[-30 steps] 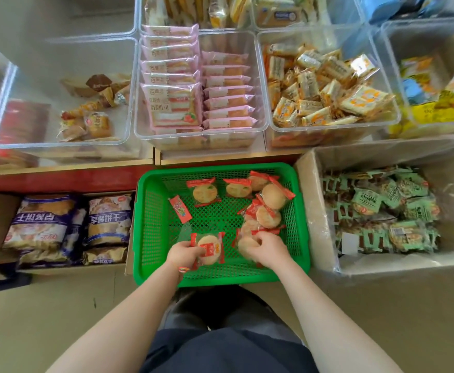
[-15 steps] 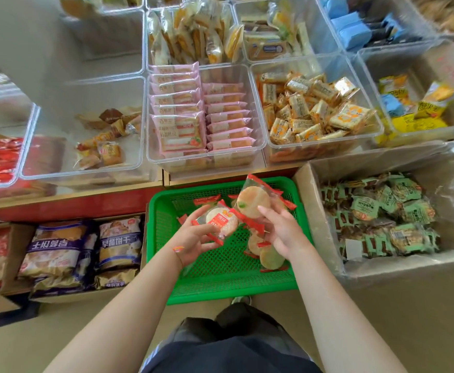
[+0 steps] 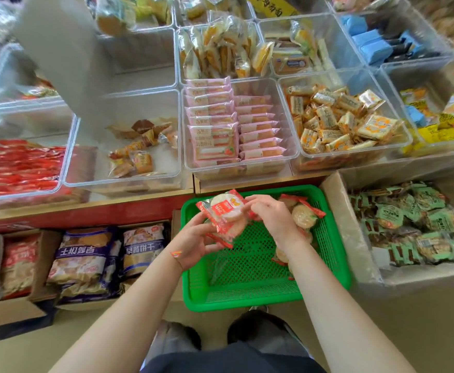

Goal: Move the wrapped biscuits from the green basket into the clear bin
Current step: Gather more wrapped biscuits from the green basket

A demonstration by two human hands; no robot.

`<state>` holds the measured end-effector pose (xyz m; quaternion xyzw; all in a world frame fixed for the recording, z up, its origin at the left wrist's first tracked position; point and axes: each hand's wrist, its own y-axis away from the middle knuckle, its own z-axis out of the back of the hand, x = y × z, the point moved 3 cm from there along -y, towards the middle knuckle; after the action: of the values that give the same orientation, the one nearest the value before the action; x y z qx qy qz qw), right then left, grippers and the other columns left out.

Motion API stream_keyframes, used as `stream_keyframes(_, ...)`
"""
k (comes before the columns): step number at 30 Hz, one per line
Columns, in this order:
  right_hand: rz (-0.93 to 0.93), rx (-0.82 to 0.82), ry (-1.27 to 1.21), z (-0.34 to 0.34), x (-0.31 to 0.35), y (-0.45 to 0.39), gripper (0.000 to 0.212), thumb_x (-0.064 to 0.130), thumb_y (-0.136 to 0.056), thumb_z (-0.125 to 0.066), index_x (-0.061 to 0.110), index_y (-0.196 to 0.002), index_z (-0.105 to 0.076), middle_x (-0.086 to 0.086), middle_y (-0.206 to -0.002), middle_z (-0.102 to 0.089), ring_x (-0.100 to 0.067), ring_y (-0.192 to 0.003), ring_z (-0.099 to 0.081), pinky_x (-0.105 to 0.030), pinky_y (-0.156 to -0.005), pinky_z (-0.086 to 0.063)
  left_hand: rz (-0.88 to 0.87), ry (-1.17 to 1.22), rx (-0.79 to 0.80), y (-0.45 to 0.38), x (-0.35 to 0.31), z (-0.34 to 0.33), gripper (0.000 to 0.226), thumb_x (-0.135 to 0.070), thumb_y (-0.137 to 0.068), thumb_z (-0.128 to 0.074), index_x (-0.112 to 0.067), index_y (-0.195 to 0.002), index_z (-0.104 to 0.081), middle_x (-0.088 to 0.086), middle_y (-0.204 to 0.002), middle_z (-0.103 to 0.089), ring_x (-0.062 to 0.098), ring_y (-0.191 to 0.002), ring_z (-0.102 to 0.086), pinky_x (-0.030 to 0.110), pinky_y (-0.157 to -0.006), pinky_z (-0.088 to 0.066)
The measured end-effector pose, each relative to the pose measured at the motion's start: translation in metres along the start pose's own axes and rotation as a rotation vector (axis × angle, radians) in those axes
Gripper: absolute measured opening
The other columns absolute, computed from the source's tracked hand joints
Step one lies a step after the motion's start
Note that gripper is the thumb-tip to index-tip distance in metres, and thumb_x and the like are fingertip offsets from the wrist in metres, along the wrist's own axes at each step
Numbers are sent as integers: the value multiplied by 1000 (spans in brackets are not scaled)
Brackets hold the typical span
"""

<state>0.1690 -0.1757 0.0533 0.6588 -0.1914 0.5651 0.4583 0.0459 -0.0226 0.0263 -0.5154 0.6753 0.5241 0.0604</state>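
A green basket [image 3: 247,294] stands on the floor before a low shelf. Round biscuits in clear wrappers with red ends lie in it at the right [image 3: 302,215]. My left hand [image 3: 193,242] grips a small stack of wrapped biscuits [image 3: 224,214] from below, above the basket's far left corner. My right hand [image 3: 273,215] pinches the right end of that stack. A clear bin [image 3: 129,181] with a few brown snack packs stands on the shelf beyond, left of the hands.
Clear bins of pink packs [image 3: 236,125] and orange packs [image 3: 339,119] fill the shelf. A lined carton of green packs [image 3: 414,222] stands right of the basket. Cartons with large bags [image 3: 86,259] lie at its left. My shoes [image 3: 220,335] are below.
Both hands picked biscuits from the basket's near side, lifted them and brought them together into one stack. The stack has risen toward the shelf as the view tilted up.
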Motion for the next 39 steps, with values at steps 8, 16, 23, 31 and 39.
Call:
stream_keyframes(8, 25, 12, 173, -143, 22, -14, 46, 18, -78, -81, 19, -113, -51, -4, -105, -64, -17, -96, -62, -30, -85, -52, -141, -144, 64, 54, -57, 122, 50, 10, -86, -54, -25, -122, -61, 11, -106, -69, 24, -91, -69, 41, -71, -59)
stream_keyframes(16, -72, 51, -156, -361, 78, -19, 24, 7, -85, -71, 5, -109, -69, -7, -94, -75, -19, -84, -70, -27, -73, -55, -189, -194, 18, 155, -170, 307, 63, 12, -82, -59, -16, -137, -48, 16, -103, -64, 31, -84, -65, 41, -64, -59)
stream_keyframes(23, -201, 91, -238, -461, 112, -36, 22, 28, -94, -63, 15, -111, -67, -10, -100, -73, -22, -84, -69, -32, -60, -54, -119, -65, 37, 175, -234, 407, 44, 1, -80, -58, -18, -120, -62, 5, -99, -72, 19, -89, -70, 35, -76, -58)
stream_keyframes(31, -136, -41, -72, -509, 137, -100, 25, 20, -98, -58, 11, -121, -57, -9, -89, -70, -22, -67, -65, -28, -54, -51, -428, -473, -599, 139, -302, 474, 25, -8, -69, -85, -19, -84, -68, -4, -72, -70, 4, -61, -63, 23, -57, -51)
stream_keyframes(39, 163, -149, 366, -539, 158, -193, 23, 8, -88, -68, 24, -104, -69, 5, -96, -71, -2, -85, -65, -16, -77, -52, -872, -1231, -783, 90, -376, 519, 15, -14, -83, -73, -7, -91, -61, 8, -87, -62, 29, -77, -57, 21, -62, -23)
